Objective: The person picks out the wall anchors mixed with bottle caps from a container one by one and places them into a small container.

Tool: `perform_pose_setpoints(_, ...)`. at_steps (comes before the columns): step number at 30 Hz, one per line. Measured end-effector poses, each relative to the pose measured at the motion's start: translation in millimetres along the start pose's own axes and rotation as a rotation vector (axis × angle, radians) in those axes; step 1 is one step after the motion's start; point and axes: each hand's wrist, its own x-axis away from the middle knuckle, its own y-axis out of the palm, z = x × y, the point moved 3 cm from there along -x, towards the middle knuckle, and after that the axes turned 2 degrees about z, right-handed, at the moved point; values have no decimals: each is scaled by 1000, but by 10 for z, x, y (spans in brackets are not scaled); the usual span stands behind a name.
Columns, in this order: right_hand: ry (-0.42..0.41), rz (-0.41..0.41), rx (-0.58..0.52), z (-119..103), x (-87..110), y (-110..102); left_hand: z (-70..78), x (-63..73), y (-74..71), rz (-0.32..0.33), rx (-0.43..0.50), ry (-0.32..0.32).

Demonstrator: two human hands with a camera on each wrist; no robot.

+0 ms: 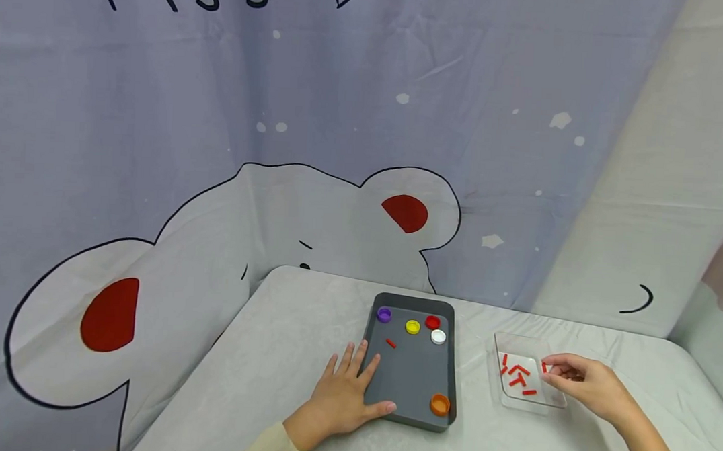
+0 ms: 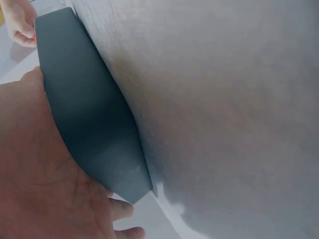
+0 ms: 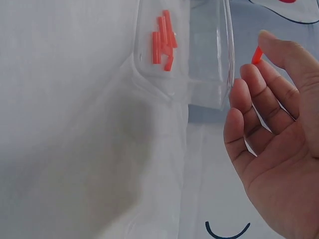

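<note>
My left hand (image 1: 343, 394) rests with fingers spread straight at the near left corner of a dark grey tray (image 1: 400, 382); in the left wrist view the palm lies along the tray's outer wall (image 2: 92, 99). Between thumb and index finger, my right hand (image 1: 593, 389) pinches a short red stick (image 3: 257, 55) over the right side of a clear plastic box (image 1: 538, 397). Several more red sticks (image 3: 163, 42) lie loose inside that box. Another red stick (image 1: 391, 343) lies on the tray floor.
Toward the tray's far end sit a purple ring (image 1: 384, 314), a yellow cap (image 1: 413, 327), a red cap (image 1: 432, 322) and a white cap (image 1: 438, 336). An orange ring (image 1: 440, 404) occupies its near right corner. A printed curtain (image 1: 342, 103) hangs behind the white-covered table (image 1: 309, 317).
</note>
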Motion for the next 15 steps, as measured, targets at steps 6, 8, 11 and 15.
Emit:
perform_pose_setpoints(6, -7, -1, -12, 34, -13, -27, -30, -37, 63, 11, -2, 3)
perform_pose_setpoints(8, -14, 5, -5, 44, -16, -31, -28, -35, 64, 15, -3, 7)
perform_pose_setpoints(11, -22, 13, -14, 33, -25, -26, -26, -29, 56, 18, 0, 12)
perform_pose_setpoints(15, -26, 6, -36, -63, -63, 10, -29, -27, 53, 22, 2, 12)
